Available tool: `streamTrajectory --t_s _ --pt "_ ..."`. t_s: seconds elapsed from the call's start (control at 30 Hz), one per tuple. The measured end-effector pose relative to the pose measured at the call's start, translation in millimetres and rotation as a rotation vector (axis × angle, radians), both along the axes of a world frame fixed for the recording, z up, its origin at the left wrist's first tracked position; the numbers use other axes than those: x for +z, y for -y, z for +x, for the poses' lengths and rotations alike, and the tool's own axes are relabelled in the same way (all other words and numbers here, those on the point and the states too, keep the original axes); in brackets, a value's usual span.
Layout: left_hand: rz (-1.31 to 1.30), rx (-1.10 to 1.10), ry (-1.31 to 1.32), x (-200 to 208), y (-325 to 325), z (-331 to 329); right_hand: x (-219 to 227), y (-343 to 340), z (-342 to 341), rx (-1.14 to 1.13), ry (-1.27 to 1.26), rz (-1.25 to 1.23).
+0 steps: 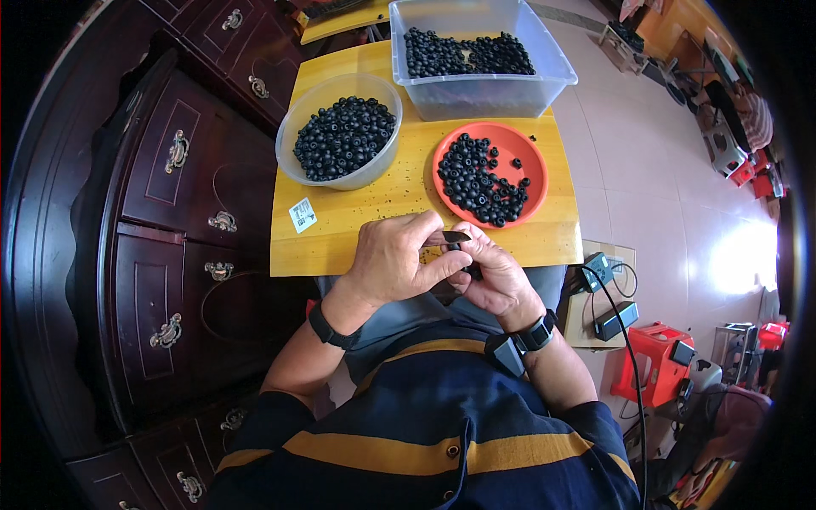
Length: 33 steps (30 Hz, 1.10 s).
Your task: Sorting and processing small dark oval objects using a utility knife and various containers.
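Observation:
Both hands meet at the near edge of a small yellow wooden table (pixel 340 229). My left hand (pixel 398 259) pinches a small dark tool or piece (pixel 456 236) between thumb and fingers. My right hand (pixel 493 276) is curled around small black beads (pixel 472 270), touching the left hand. Just beyond the hands, an orange plate (pixel 531 161) holds several black beads. A clear round bowl (pixel 336 174) at the left is full of black beads. A clear rectangular bin (pixel 484 89) at the back holds more.
A dark wooden cabinet (pixel 170 221) with brass handles stands against the table's left side. A white sticker (pixel 302 214) lies on the table. To the right, on a tiled floor, are a power strip with adapters (pixel 608 293) and a red stool (pixel 659 357).

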<state>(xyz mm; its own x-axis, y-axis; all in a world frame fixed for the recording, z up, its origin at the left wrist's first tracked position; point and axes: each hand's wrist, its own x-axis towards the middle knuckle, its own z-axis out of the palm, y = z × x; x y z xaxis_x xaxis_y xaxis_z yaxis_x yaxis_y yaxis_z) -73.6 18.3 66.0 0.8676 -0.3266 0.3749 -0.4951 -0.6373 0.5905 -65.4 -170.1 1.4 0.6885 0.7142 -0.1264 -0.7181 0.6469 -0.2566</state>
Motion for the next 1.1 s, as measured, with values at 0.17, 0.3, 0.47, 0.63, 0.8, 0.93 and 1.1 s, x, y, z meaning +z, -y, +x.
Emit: streamTrajectory --t_s 0.17,0.3,0.47,0.63,0.8,0.93,1.1 --pt "0.035 0.014 0.009 -3 -1 1 3 -2 0 -0.007 -0.037 -0.024" --pt "0.096 0.029 0.063 -7 0 1 2 -2 2 -0.015 -0.030 -0.044" --pt "0.113 0.026 0.062 -12 1 0 0 -3 2 -0.017 -0.065 -0.022" --pt "-0.024 -0.005 0.035 -9 -2 1 6 -2 1 -0.029 -0.110 -0.046" --pt "-0.223 -0.002 -0.001 0 2 -4 5 -3 0 -0.025 -0.177 -0.048" --pt "-0.253 -0.028 -0.020 -8 3 -5 2 -5 1 -0.011 -0.197 -0.052" --pt "-0.486 -0.099 -0.310 -14 2 -3 -1 -2 -2 -0.012 -0.151 -0.079"
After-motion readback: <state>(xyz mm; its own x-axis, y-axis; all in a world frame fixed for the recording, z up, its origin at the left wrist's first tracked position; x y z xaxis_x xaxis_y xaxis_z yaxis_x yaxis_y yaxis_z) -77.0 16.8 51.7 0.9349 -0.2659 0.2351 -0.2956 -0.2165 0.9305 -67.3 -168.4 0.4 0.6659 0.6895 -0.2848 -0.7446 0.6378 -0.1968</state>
